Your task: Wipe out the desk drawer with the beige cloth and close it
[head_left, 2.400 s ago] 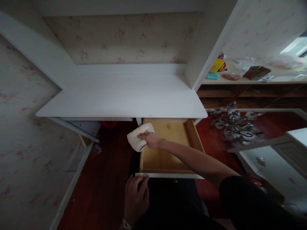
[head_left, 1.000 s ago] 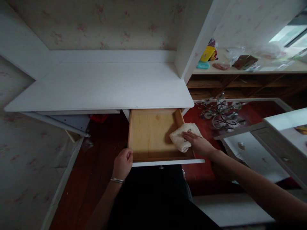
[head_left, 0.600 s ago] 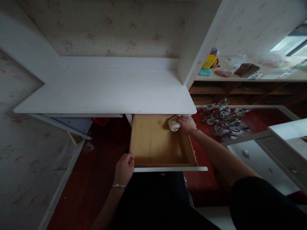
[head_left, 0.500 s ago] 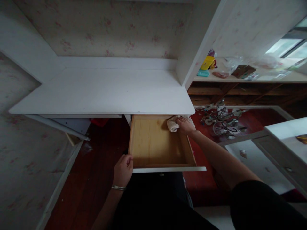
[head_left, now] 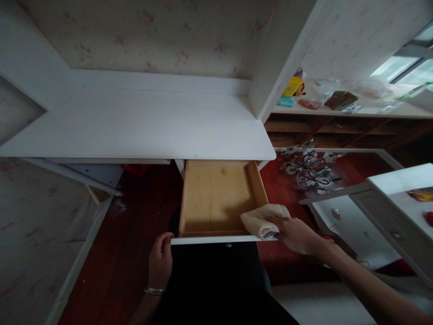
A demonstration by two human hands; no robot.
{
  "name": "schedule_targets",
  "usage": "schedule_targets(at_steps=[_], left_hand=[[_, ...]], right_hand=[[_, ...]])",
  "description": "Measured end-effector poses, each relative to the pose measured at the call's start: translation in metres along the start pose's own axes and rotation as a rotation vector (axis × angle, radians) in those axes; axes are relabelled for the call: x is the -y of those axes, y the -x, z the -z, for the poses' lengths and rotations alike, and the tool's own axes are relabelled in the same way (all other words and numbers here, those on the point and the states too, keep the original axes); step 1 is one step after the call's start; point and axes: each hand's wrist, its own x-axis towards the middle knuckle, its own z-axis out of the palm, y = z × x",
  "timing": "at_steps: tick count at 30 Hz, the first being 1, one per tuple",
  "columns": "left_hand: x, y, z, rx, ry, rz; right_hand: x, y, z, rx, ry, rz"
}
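In the lower right of the frame, the right hand (head_left: pixel 299 235) holds a bunched, cream-coloured cloth (head_left: pixel 265 219), fingers closed around its right-hand part. The cloth lies over the near right corner of a wooden drawer (head_left: pixel 216 192), lapping onto the right wall and the white drawer front (head_left: pixel 209 241). The drawer stands out from under the white surface (head_left: pixel 152 124), at the centre of the frame, and its bare wood bottom shows.

At lower centre-left, the left hand (head_left: pixel 160 262) is narrow, thumb and fingers drawn together at the left end of the drawer front. The picture is dim there, so I cannot tell whether they grip the edge or only rest against it. A bracelet (head_left: pixel 154 291) circles that wrist.

A few things could go wrong, in my judgement. Uneven pressure from the right hand at the corner could twist the drawer on its runners, more so if the left hand is only resting. The drawer reaches well out towards the person's legs, so a hard pull might bring it too far out and let it tip. A loose fold of cloth could catch at the corner where wall and front meet, and the left fingertips could be pinched if the drawer jerked. To the right of the drawer, a metal light fitting (head_left: pixel 313 169) lies on the red floor (head_left: pixel 279 183), apart from both hands.
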Motion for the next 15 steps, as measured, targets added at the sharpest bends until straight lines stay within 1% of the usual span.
schedule_targets(at_steps=[2, 3, 5, 8, 12, 15], left_hand=[[0.002, 0.003, 0.0, 0.021, -0.018, -0.049], [0.002, 0.004, 0.0, 0.022, -0.02, -0.072], [0.004, 0.005, 0.0, 0.028, -0.023, -0.105], [0.006, 0.007, 0.001, 0.043, -0.03, -0.111], [0.008, 0.015, 0.002, 0.059, -0.037, -0.11], [0.012, 0.022, 0.001, 0.09, -0.066, -0.106]], right_hand=[[0.017, -0.003, 0.004, 0.025, 0.026, 0.011], [0.028, -0.007, 0.007, 0.037, 0.02, 0.039], [0.054, -0.021, 0.013, 0.043, 0.005, 0.136], [0.103, -0.045, 0.018, 0.039, -0.034, 0.31], [0.164, -0.068, 0.02, 0.019, -0.185, 0.485], [0.194, -0.076, 0.019, -0.041, -0.332, 0.625]])
